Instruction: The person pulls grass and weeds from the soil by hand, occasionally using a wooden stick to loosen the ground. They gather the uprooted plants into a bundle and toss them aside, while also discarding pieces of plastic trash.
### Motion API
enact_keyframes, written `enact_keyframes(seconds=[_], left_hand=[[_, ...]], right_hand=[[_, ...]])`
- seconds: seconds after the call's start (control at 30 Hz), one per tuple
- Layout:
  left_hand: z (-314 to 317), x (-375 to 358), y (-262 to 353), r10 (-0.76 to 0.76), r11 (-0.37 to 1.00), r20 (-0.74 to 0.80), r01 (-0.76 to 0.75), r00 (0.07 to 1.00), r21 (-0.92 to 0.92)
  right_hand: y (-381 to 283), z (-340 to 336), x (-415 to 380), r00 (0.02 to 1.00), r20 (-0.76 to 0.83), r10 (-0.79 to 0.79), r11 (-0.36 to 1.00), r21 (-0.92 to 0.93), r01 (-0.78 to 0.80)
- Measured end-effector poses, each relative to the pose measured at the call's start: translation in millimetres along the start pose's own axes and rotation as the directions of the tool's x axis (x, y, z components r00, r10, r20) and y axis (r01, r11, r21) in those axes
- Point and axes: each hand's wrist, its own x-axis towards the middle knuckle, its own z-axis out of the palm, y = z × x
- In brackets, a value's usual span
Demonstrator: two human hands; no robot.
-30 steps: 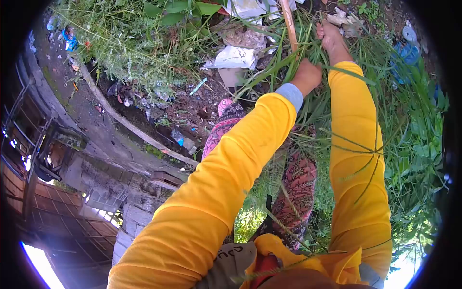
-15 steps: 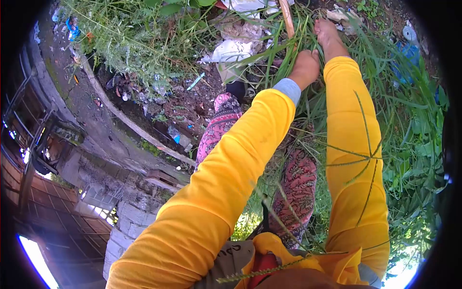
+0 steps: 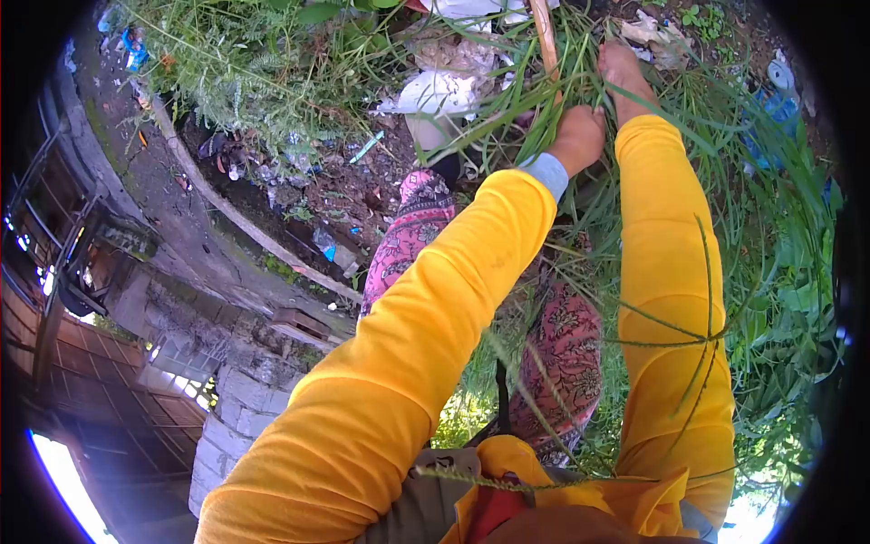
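Note:
My left hand (image 3: 578, 138), at the end of a yellow sleeve with a grey cuff, is closed around long green grass (image 3: 535, 136). Just right of it and a little higher, my right hand (image 3: 625, 77) is closed too, with grass blades about its fingers. The blades run on past both hands and hide part of the fingers. A light brown stick (image 3: 546, 41) stands among the grass just above my left hand. Grass stems with thin seed heads cross in front of my right sleeve.
White plastic litter (image 3: 439, 93) lies on the soil left of the hands. A blue plastic piece (image 3: 775, 113) is at the right among weeds. A concrete edge (image 3: 245, 227) curves along the left, beside a block wall (image 3: 240, 408). My patterned trouser legs (image 3: 562, 354) show below.
Both hands sit slightly lower in the view, still closed among the grass. The seed-head stems in front of my right sleeve have shifted down a little.

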Motion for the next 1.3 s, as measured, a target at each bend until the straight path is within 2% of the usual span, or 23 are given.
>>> enact_keyframes(seconds=[0.03,0.1,0.13,0.23,0.27,0.37,0.5,0.53,0.63,0.7,0.77,0.8,0.9,0.93,1.03,1.07,1.1,1.13,1.17,1.2,1.23,1.3], left_hand=[[2,4,-3,-0.014,1.000,0.017,0.014,1.000,-0.008],[7,4,-13,-0.054,0.998,0.056,0.055,0.997,-0.016],[8,5,-18,-0.027,1.000,0.046,0.027,0.999,0.012],[5,-5,-17,0.026,0.999,-0.090,-0.029,0.996,-0.034],[-1,-6,-6,-0.001,0.997,-0.067,-0.005,0.998,-0.083],[-9,-9,12,0.011,0.991,-0.123,-0.028,0.992,-0.132],[2,-2,-12,0.114,0.993,-0.129,-0.116,0.985,-0.002],[5,-3,-13,0.086,0.996,-0.100,-0.088,0.991,-0.008],[9,-4,-16,0.003,1.000,-0.023,-0.004,1.000,-0.024],[9,1,-12,-0.018,0.999,0.028,0.019,0.999,-0.026],[12,6,-19,-0.008,1.000,0.002,0.008,1.000,-0.021],[13,2,-23,-0.014,1.000,-0.006,0.014,1.000,-0.017],[10,-2,-21,0.157,0.988,-0.110,-0.157,0.981,0.007],[4,3,-12,0.231,0.973,-0.160,-0.232,0.960,0.019],[-6,-10,-9,0.149,0.986,-0.113,-0.156,0.982,-0.058],[-6,-43,-26,0.335,0.941,-0.059,-0.331,0.940,0.073],[-14,-95,-22,0.024,0.998,0.000,-0.024,1.000,-0.063],[-1,-133,-39,-0.026,0.999,-0.010,0.025,1.000,-0.034],[2,-169,-46,-0.057,0.998,0.042,0.058,0.997,-0.029],[-1,-178,-43,-0.044,0.999,0.060,0.046,0.997,-0.023],[-9,-184,-36,-0.088,0.996,0.120,0.087,0.989,0.015],[-27,-192,-11,-0.078,0.996,0.148,0.084,0.986,-0.034]], right_hand=[[-4,0,-3,1.000,-0.011,0.010,0.999,-0.046,-0.011],[7,0,-17,1.000,-0.024,-0.019,0.997,0.077,0.021],[7,8,-19,0.992,-0.125,0.019,0.998,0.067,-0.011],[-1,18,-36,0.995,-0.104,0.001,0.986,0.167,0.016],[-5,12,-33,0.998,-0.013,-0.059,0.940,0.336,0.060],[21,5,43,0.998,0.005,-0.058,0.875,0.481,0.049],[-6,12,-28,0.998,-0.056,-0.032,0.911,0.410,0.053],[-1,11,-31,0.993,-0.070,-0.098,0.937,0.330,0.116],[1,4,-28,0.999,-0.019,-0.032,0.985,0.170,0.035],[-4,1,-25,0.998,-0.063,-0.020,0.986,0.162,0.030],[7,6,-27,0.996,-0.092,0.006,0.986,0.164,0.009],[14,7,-22,0.998,0.009,-0.061,0.961,0.272,0.056],[24,-11,-6,0.923,0.232,-0.306,0.810,0.574,0.124],[-6,9,-23,0.992,-0.123,0.030,0.892,0.450,0.029],[-2,6,-48,0.969,0.199,-0.148,0.745,0.667,-0.023],[17,16,-76,0.997,0.050,-0.051,0.921,0.388,0.028],[21,28,-131,0.992,-0.128,0.008,0.999,0.047,-0.002],[82,18,-132,0.995,-0.094,0.026,0.971,0.238,-0.003],[83,1,-189,0.998,0.030,0.050,0.931,0.360,-0.058],[95,-16,-203,0.989,0.084,0.122,0.875,0.460,-0.147],[80,-15,-208,0.994,0.084,0.072,0.905,0.414,-0.100],[56,-26,-235,0.998,0.066,0.019,0.953,0.301,-0.038]])
